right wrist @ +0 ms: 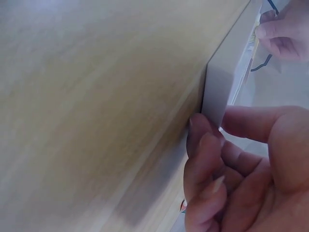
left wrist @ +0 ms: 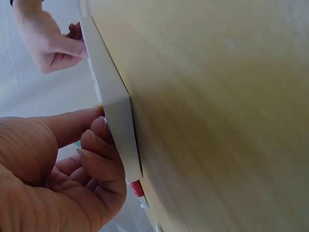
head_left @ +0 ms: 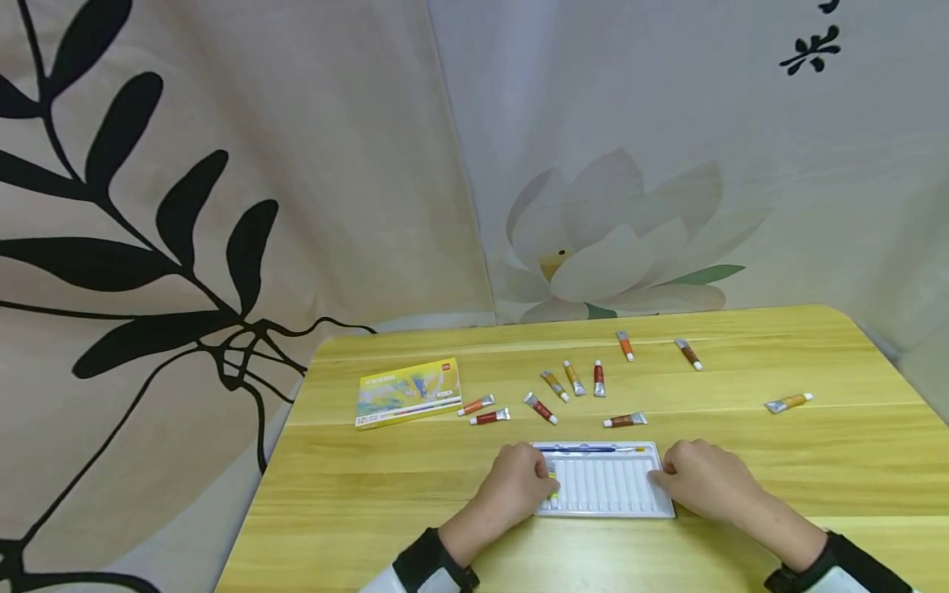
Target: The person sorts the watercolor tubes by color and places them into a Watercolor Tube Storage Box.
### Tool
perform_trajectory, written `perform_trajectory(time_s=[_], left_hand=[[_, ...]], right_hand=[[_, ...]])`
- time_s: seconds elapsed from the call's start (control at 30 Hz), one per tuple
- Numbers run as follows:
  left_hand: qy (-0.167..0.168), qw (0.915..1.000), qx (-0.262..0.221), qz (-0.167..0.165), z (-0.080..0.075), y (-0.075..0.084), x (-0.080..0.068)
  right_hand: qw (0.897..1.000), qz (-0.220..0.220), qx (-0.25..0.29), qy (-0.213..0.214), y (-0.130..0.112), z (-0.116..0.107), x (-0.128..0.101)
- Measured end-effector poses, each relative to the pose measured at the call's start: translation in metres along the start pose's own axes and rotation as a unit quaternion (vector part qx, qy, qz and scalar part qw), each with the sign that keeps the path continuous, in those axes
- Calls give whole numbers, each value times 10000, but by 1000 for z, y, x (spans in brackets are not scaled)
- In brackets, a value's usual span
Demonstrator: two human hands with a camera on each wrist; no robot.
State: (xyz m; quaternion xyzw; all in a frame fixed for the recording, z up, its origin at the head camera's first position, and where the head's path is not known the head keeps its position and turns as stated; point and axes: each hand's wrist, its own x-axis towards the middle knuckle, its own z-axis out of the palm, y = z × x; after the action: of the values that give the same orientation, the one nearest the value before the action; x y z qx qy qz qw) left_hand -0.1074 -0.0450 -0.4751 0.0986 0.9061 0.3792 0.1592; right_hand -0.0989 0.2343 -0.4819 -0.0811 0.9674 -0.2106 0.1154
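A white slotted plastic tray (head_left: 604, 490) lies on the wooden table (head_left: 371, 494) near its front edge. A thin blue-handled brush (head_left: 593, 449) lies in the tray's far groove, and a yellow paint tube (head_left: 552, 482) sits in the leftmost slot. My left hand (head_left: 544, 484) pinches the tray's left end, fingers (left wrist: 99, 157) curled against the tray's edge (left wrist: 118, 125). My right hand (head_left: 662, 478) pinches the right end, where the tray's corner (right wrist: 224, 84) meets its fingertips (right wrist: 203, 140). The tray rests flat on the table.
Several paint tubes lie scattered beyond the tray, the nearest a brown one (head_left: 625, 421) and a red one (head_left: 489, 417); an orange one (head_left: 788, 403) lies far right. A yellow paint box (head_left: 408, 393) sits at the left. Patterned cloth hangs behind the table.
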Motion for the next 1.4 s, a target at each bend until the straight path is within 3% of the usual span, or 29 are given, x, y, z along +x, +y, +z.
perform_trajectory(time_s=[0.3,0.53,1.1,1.23,1.4], left_hand=[[31,9999,113,98,6,-1,-2],[-72,9999,-48,-88,4,0,1],[-88,9995,71,289,-2,-2,2],[-5,9993,107,347,-5,-5,-1],[427,9973,523,273,-14,-13,1]], right_hand=[[10000,76,-1,-35,1,0,-1],[9999,95,81,-74,3,0,-1],[9998,116,182,-36,5,1,-3],[9998,61,186,-22,5,2,-4],[9998,15,191,35,7,3,-5]])
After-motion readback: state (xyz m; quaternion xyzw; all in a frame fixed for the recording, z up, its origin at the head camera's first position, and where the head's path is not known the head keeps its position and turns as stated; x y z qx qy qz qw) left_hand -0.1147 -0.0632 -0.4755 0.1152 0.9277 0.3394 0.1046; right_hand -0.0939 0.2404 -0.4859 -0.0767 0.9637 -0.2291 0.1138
